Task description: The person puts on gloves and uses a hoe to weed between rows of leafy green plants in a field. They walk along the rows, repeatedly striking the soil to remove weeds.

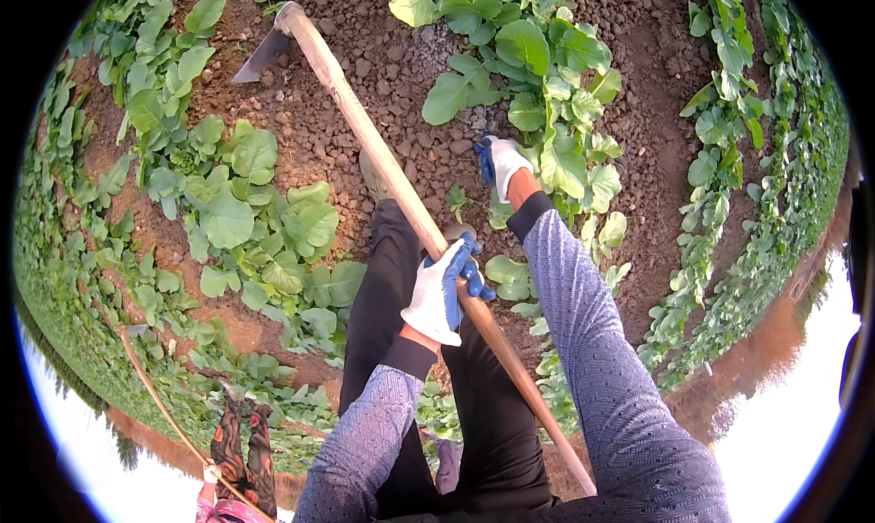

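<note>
A hoe (357, 113) with a long wooden handle slants across the view. Its metal blade (262, 56) rests at the upper left over the soil. My left hand (444, 290), in a white glove with blue-coated fingers, is closed round the handle in front of my legs. To the right of the handle, my right hand (503, 165), gloved alike, reaches low to the ground beside a row of leafy green plants (561, 149). Its fingers are curled in; what they hold, if anything, is hidden. A small seedling (458, 197) grows in the soil near it.
Another leafy row (228, 213) runs along my left, and more rows (729, 149) stand at the right. Cloddy brown soil (365, 31) lies between them. At the lower left another person (241, 459) holds a long-handled hoe (150, 391).
</note>
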